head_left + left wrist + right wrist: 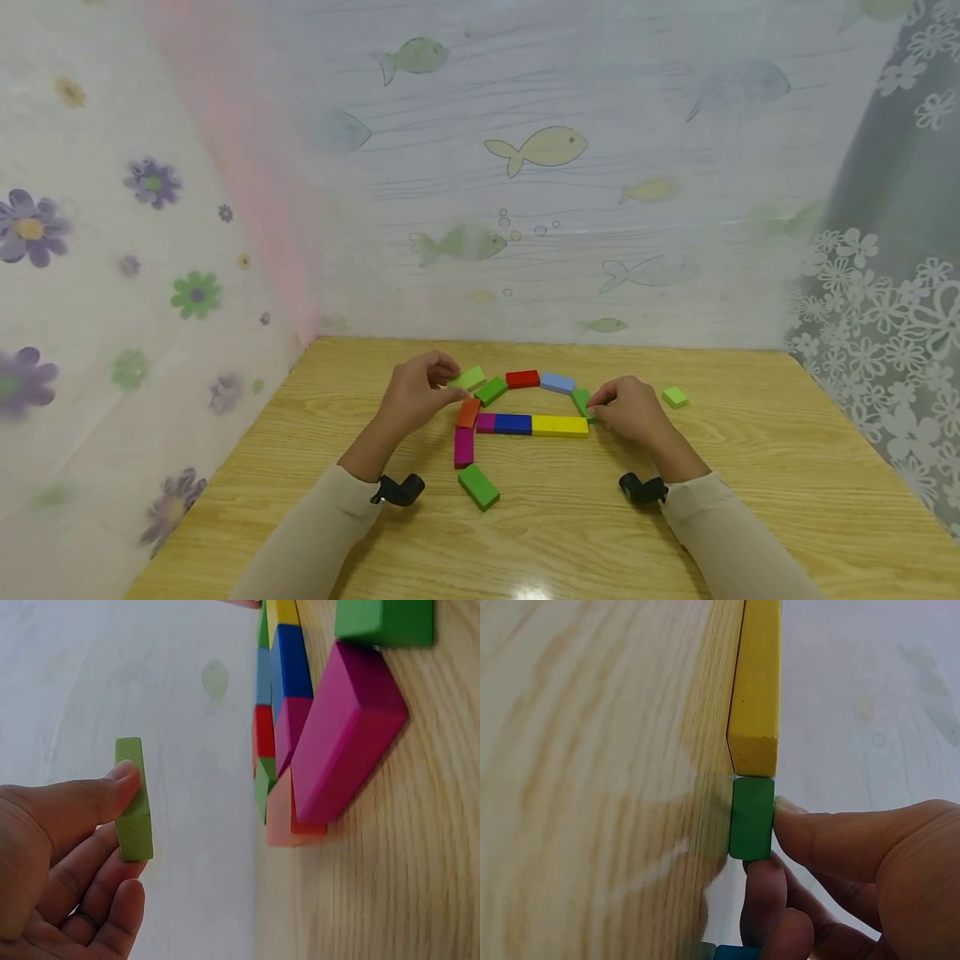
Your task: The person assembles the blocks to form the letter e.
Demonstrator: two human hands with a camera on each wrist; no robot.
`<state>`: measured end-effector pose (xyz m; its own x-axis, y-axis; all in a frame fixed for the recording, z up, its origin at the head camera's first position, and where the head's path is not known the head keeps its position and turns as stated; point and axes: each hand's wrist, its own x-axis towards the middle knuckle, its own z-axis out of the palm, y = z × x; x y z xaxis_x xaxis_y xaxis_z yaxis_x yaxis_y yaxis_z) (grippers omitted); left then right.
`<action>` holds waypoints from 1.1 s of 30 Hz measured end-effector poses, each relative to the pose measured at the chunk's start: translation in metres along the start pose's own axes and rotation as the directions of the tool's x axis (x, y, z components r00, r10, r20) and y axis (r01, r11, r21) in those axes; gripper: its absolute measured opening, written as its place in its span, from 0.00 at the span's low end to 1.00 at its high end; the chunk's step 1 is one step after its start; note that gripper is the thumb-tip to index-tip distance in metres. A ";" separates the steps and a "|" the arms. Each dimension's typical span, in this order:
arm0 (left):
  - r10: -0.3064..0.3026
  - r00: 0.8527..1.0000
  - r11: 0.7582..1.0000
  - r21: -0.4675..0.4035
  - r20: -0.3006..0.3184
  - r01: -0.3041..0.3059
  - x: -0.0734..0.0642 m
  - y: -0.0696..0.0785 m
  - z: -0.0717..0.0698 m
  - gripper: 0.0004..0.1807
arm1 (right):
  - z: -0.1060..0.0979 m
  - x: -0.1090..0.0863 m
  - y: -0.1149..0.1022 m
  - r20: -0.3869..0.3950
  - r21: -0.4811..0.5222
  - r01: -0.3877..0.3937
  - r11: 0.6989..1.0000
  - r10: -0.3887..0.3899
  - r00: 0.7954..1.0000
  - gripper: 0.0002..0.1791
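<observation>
Between thumb and fingers, my left hand (415, 393) pinches a light green block (135, 799), held up off the table beside the left of a curved row of blocks. My right hand (633, 408) has its thumb and a finger on a green block (751, 817) at the row's right end, close against the end of a yellow block (560, 426). The curve runs through a light blue block (558, 383), a red block (522, 379), another green block (492, 391), an orange block (468, 413) and a magenta block (464, 447). Inside it, a blue block (513, 424) joins the yellow one to a small magenta block (486, 422).
A third green block (478, 487) lies slanted at the lower left end of the curve. Off to the right, a lime block (675, 397) rests alone on the wooden table (750, 467). A fish-patterned curtain (637, 250) hangs behind the table.
</observation>
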<state>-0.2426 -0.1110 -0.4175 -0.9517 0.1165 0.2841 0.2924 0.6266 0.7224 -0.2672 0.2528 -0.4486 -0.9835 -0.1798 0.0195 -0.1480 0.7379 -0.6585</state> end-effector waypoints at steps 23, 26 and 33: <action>0.161 0.971 0.986 -0.080 0.176 -0.149 -0.034 0.031 0.010 0.19 | -0.001 0.000 0.001 0.016 -0.013 0.017 1.000 -0.017 1.000 0.05; 0.183 0.961 0.982 -0.079 0.209 -0.170 -0.036 0.037 0.011 0.19 | -0.001 0.000 0.001 0.008 -0.014 0.016 1.000 -0.016 1.000 0.05; 0.196 0.937 0.980 -0.099 0.290 -0.175 -0.042 0.043 0.015 0.19 | -0.001 0.001 0.001 0.009 -0.014 0.019 1.000 -0.019 1.000 0.05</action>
<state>-0.1914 -0.0771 -0.4076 -0.8612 0.4555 0.2254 0.4621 0.5173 0.7203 -0.2680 0.2540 -0.4490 -0.9796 -0.1994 0.0254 -0.1681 0.7433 -0.6475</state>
